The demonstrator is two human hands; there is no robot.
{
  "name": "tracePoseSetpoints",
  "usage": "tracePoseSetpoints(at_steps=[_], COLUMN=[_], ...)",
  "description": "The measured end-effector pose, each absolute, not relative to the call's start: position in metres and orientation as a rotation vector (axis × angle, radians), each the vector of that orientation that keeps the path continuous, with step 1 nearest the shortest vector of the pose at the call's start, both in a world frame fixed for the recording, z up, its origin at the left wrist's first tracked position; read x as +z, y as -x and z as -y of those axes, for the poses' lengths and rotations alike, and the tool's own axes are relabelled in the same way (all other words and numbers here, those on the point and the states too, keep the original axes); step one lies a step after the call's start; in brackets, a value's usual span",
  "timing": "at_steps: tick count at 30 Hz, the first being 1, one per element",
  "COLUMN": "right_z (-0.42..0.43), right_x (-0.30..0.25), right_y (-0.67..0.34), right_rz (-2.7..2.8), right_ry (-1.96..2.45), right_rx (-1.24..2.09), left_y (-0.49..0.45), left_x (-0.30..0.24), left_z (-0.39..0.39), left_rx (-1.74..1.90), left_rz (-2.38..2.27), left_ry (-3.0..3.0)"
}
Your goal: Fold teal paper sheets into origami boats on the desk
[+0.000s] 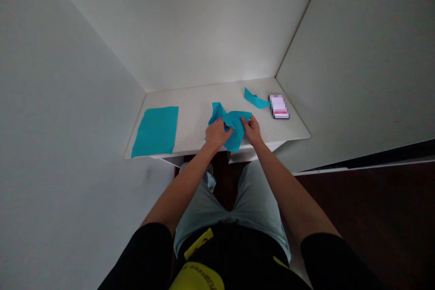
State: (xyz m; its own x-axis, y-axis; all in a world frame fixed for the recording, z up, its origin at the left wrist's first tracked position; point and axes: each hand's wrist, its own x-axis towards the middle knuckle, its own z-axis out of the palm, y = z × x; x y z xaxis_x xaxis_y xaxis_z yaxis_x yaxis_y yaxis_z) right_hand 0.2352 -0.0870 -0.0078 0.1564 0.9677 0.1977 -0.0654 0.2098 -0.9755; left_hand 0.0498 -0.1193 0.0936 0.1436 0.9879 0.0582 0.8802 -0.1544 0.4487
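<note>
A creased, partly folded sheet of blue paper (234,120) is held between both hands over the front part of the white tabletop (193,122). My left hand (217,133) grips its near left side with fingers closed, hiding part of the folds. On the right, my right hand (251,130) pinches a corner between thumb and fingers. Beyond that hand lies a folded blue paper boat (256,99). A flat blue sheet (156,130) rests at the left end of the tabletop.
A phone (279,106) with a lit, blurred screen lies at the right, against the tip of the boat. Walls close in the tabletop at the left, back and right. My legs (231,199) are under its front edge.
</note>
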Motion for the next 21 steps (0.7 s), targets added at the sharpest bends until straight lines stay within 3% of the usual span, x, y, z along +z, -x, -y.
tracePoseSetpoints(at_steps=[21], right_z=[0.087], right_x=[-0.007], right_y=[-0.233], right_rz=[1.131], right_ry=[1.109], right_rx=[0.946], left_y=[-0.030], left_x=[0.106], left_z=[0.102], left_rx=[0.647], left_rz=[-1.843], left_ry=[-1.948])
